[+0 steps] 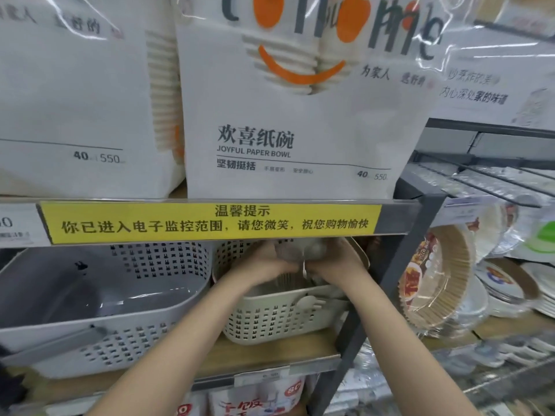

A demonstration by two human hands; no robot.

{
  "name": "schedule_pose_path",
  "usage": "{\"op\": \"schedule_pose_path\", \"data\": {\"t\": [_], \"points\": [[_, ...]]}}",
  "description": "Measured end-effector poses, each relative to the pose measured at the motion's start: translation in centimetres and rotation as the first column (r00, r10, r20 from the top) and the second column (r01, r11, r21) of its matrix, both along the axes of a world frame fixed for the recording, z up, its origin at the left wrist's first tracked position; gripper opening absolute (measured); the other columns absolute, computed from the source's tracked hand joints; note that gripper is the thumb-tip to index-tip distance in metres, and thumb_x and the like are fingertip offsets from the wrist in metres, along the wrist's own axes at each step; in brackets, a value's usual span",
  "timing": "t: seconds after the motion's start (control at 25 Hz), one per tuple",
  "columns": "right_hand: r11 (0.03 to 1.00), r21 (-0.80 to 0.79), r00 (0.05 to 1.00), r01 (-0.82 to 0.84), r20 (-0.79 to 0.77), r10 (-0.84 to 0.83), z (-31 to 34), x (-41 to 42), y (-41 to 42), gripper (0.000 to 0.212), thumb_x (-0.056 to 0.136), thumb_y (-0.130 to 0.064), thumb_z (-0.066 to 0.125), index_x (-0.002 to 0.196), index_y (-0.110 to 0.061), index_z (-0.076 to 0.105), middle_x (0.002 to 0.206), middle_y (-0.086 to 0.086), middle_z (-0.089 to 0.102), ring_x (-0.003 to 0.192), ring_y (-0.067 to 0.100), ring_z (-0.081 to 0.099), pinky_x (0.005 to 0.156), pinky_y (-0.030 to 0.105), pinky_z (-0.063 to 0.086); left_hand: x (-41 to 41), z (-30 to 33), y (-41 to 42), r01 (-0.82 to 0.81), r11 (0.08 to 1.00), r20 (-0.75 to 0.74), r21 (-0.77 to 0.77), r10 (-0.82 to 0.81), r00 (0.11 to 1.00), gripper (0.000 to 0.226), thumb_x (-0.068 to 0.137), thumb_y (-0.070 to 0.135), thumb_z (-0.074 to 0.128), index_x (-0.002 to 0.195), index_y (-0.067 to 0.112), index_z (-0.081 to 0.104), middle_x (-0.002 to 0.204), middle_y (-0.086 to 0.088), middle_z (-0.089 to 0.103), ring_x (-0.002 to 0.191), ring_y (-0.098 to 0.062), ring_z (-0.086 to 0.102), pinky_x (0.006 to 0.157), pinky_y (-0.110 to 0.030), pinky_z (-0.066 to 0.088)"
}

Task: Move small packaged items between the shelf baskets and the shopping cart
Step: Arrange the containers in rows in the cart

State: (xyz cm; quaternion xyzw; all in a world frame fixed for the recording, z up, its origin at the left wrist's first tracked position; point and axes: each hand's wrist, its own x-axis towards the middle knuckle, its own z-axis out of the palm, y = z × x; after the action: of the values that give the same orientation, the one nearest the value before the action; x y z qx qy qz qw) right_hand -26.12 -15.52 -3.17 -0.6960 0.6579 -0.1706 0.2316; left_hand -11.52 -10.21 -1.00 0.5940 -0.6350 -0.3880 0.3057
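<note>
- Left hand [264,259] and right hand [336,259] raised together above the cream basket [279,319], just under the front edge of the upper shelf [210,202].
- Fingers of both hands curled around a small clear packet of grey items [300,253], held between the two hands; exact grasp partly hidden by the shelf edge and blur.
- Cream basket on the wooden lower shelf [270,352], near its right end, beside the dark upright post [399,265].
- Grey basket [90,310] just left of the cream basket, tilted forward on the same shelf.
- Yellow notice strip [210,222] along the upper shelf's front edge.
- Paper bowl pack [288,139] upright on the upper shelf, directly above the hands.
- Stacked plates [450,280] on the neighbouring rack to the right.
</note>
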Motion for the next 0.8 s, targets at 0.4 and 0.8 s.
{"op": "schedule_pose_path", "data": {"t": [0.4, 0.8], "points": [[0.953, 0.3, 0.923, 0.032, -0.374, 0.087, -1.1, -0.2, -2.6, 0.032, 0.088, -0.023, 0.06, 0.116, -0.008, 0.061, 0.122, 0.01, 0.059, 0.114, 0.027, 0.055, 0.08, 0.029, 0.043, -0.6, 0.0, -2.4, 0.11, 0.992, 0.17, 0.066, -0.12, 0.978, 0.03, 0.084, 0.015, 0.069, 0.11, 0.02, 0.055, 0.102, 0.002, 0.056, 0.089, -0.006, 0.055, 0.064, 0.002, 0.036], [0.906, 0.424, 0.844, 0.012, -0.49, 0.219, -0.9, 0.3, -2.8, 0.037, 0.098, -0.013, 0.044, 0.134, -0.006, 0.047, 0.14, 0.01, 0.046, 0.127, 0.027, 0.044, 0.088, 0.032, 0.038, -0.9, -1.1, -4.2, 0.167, 0.979, 0.452, 0.118, -0.203, 0.869, 0.068, 0.073, 0.031, 0.078, 0.129, 0.01, 0.047, 0.127, -0.004, 0.053, 0.114, -0.022, 0.051, 0.09, -0.03, 0.043]]}}
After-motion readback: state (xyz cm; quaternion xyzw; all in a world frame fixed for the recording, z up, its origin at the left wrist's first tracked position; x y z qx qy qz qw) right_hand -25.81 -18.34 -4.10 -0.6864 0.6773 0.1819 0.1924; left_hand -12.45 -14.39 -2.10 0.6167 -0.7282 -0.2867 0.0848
